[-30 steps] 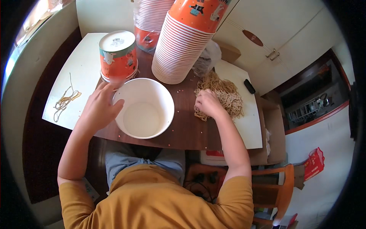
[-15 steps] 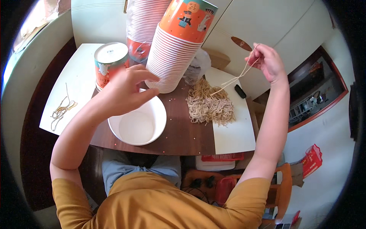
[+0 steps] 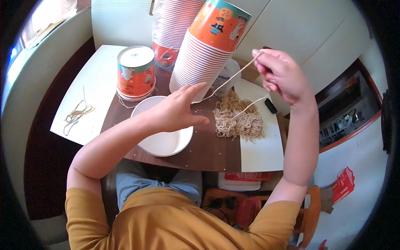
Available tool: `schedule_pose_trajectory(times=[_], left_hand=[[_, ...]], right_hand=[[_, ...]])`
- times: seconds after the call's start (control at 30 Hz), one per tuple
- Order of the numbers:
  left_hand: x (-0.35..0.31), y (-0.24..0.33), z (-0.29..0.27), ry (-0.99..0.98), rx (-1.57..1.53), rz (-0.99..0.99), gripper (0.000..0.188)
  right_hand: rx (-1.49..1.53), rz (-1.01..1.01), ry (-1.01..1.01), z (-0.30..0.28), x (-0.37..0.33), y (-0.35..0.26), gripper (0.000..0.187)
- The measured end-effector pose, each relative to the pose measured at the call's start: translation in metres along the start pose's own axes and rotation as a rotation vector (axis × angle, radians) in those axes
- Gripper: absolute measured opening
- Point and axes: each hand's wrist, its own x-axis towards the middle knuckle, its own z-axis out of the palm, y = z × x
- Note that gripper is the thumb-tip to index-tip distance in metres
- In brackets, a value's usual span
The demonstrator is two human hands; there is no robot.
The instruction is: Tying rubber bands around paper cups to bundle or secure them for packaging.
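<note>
**Cord (image 3: 242, 70) pinched in your right hand (image 3: 283, 73) above the worktop (image 3: 208, 150)**

At your far left, a few loose strands (image 3: 77, 116) lie tangled on the pale side panel. Next stands a short stack of upturned orange cups (image 3: 136, 75), thin string showing at its lowest rims. Your white tub (image 3: 164, 143) sits mouth up, partly covered by your left hand (image 3: 185, 106), whose thumb and fingers spread wide; the cord reaches that hand, but you cannot tell whether it touches. Behind rises a tall stack of cups (image 3: 204, 58). Right of it, a tangled heap (image 3: 237, 121) sends one length up toward your right hand, fingers curled closed. A small black object (image 3: 270, 106) lies beyond.
</note>
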Motion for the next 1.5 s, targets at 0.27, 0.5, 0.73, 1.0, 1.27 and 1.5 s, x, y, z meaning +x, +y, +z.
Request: schedule_pose_trajectory(times=[0.27,0.5,0.73,1.0,1.27,1.5], left_hand=[[-0.012,-0.003,-0.02,-0.26,-0.108,-0.301,0.03],[-0.026,0.018,-0.059,-0.417,0.107,-0.276,0.036],[-0.022,0.017,-0.057,-0.582,0.021,-0.361,0.027],[-0.057,-0.013,-0.067,-0.426,-1.007,-0.691,0.036],[-0.073,-0.012,-0.06,-0.278,-0.599,-0.553,0.015],[-0.067,-0.002,-0.068,-0.083,-0.548,-0.47,0.053]], right_hand=[[0.16,-0.083,0.047,-0.004,-0.019,-0.002,0.031],[-0.831,-0.31,-0.122,0.036,-0.023,0.061,0.071],[0.303,-0.185,-0.4,0.145,-0.01,0.08,0.085],[0.257,-0.129,-0.382,0.155,-0.013,0.095,0.03],[0.058,-0.273,-0.198,0.164,-0.015,0.105,0.02],[-0.087,-0.469,-0.045,0.166,-0.011,0.09,0.04]])
